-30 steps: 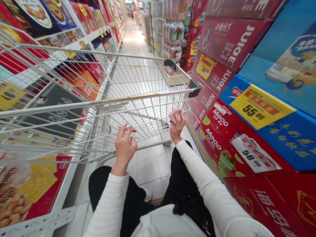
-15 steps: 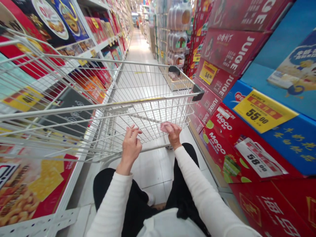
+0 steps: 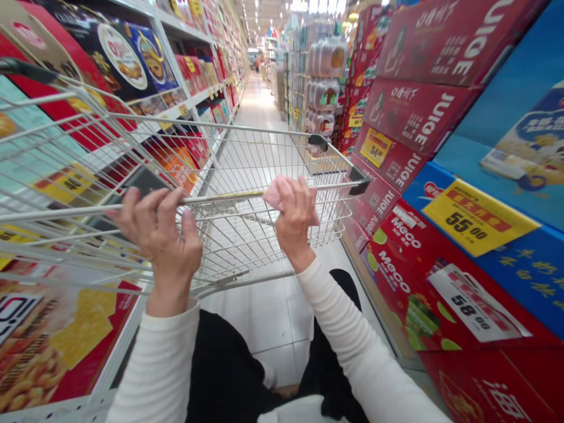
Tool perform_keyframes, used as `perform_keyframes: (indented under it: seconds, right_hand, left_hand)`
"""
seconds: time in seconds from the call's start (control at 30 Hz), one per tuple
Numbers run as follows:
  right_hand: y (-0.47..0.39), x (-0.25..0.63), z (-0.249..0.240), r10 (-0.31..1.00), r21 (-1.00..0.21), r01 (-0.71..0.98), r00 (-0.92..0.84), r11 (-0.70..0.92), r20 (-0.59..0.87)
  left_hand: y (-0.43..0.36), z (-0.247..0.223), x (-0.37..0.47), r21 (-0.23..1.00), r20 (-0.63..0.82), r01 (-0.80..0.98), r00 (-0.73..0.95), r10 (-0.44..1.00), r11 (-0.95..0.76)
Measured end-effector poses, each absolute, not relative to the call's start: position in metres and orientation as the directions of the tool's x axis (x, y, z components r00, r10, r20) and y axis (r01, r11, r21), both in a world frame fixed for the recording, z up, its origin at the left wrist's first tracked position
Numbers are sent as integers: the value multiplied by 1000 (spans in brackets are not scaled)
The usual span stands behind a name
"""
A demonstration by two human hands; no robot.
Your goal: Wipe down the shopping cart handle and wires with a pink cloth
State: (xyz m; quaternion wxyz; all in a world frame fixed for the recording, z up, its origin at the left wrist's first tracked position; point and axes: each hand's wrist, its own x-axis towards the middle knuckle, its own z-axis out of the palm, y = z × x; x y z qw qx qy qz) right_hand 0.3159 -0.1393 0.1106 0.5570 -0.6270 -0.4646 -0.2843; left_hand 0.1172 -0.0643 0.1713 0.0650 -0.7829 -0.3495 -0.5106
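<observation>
A wire shopping cart (image 3: 229,130) stands in front of me with its long side rail across my view. My left hand (image 3: 161,235) is at that rail, its fingers bent over the top and slightly apart, the thumb raised free. The fingertips are partly hidden behind the rail. My right hand (image 3: 296,214) is closed on a crumpled pink cloth (image 3: 275,192) and presses it to the same rail further right. The wire basket shows between both hands.
Shelves with boxed foods (image 3: 126,56) line the left side. Stacked juice cartons (image 3: 405,108), red drink boxes (image 3: 396,252) and yellow price tags (image 3: 476,214) rise close on my right. The tiled aisle (image 3: 259,106) runs ahead, with a person (image 3: 257,63) far off.
Both hands have risen from in front of the basket to its side rail, the left also moving left. The pink cloth has come up with my right hand. The view has tilted up a little.
</observation>
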Motion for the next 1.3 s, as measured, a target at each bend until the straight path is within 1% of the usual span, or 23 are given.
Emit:
perform_keyframes:
  seconds: [0.07, 0.1, 0.13, 0.2, 0.27, 0.33, 0.47, 0.57, 0.6, 0.67, 0.77, 0.83, 0.87, 0.93, 1.03, 1.1, 1.23, 1.3]
  right_hand:
    - [-128, 284, 122, 436, -313, 950, 278, 7, 856]
    - [-122, 273, 125, 489, -252, 968, 229, -20, 842]
    - [-117, 267, 126, 511, -193, 981, 179, -27, 841]
    - [-111, 272, 125, 495, -103, 995, 89, 2, 865]
    - [-113, 297, 119, 431, -62, 996, 31, 59, 902]
    - [-123, 334, 111, 365, -96, 994, 72, 49, 928]
    - [-154, 401, 101, 231, -182, 981, 191, -60, 954]
    - [-163, 416, 104, 90, -291, 950, 302, -113, 949]
    - [-161, 411, 107, 65, -327, 938, 335, -113, 940]
    - [-150, 387, 115, 82, -374, 922, 383, -99, 920]
    - [-121, 326, 131, 252, -374, 923, 384, -90, 888]
    - [-103, 285, 142, 388, -322, 943, 328, -83, 861]
    - [-96, 268, 147, 433, -293, 953, 295, -74, 852]
    - [-88, 250, 154, 476, -224, 973, 221, -53, 851]
    - [-92, 261, 156, 497, -91, 996, 77, 5, 865]
    - [-103, 288, 151, 487, -51, 999, 36, 17, 872]
    - [-136, 359, 135, 413, -101, 994, 108, -39, 904]
    - [-153, 393, 127, 378, -170, 982, 190, -86, 906]
  left_hand:
    - [-54, 177, 119, 268, 798, 621, 285, 531, -736]
    - [-51, 179, 120, 282, 779, 629, 291, 556, -725]
    - [-49, 179, 120, 296, 767, 637, 285, 575, -711]
    - [-48, 180, 120, 319, 766, 639, 262, 587, -700]
    - [-47, 180, 119, 323, 763, 627, 271, 587, -709]
    - [-47, 180, 117, 321, 761, 609, 290, 580, -725]
    - [-44, 178, 119, 339, 763, 563, 304, 571, -753]
    - [-43, 174, 126, 377, 764, 528, 287, 578, -761]
    - [-42, 173, 129, 388, 766, 522, 275, 581, -759]
    - [-42, 171, 135, 400, 776, 517, 249, 580, -757]
    - [-43, 170, 139, 381, 781, 531, 253, 571, -757]
    - [-43, 169, 139, 361, 782, 552, 260, 566, -752]
    - [-43, 168, 138, 351, 785, 562, 260, 562, -749]
    - [-41, 168, 135, 330, 794, 576, 258, 550, -748]
    - [-40, 172, 127, 295, 798, 578, 288, 529, -761]
    - [-40, 175, 122, 278, 787, 565, 330, 522, -777]
    - [-45, 181, 118, 269, 768, 535, 382, 514, -801]
    - [-43, 184, 115, 239, 772, 537, 399, 494, -809]
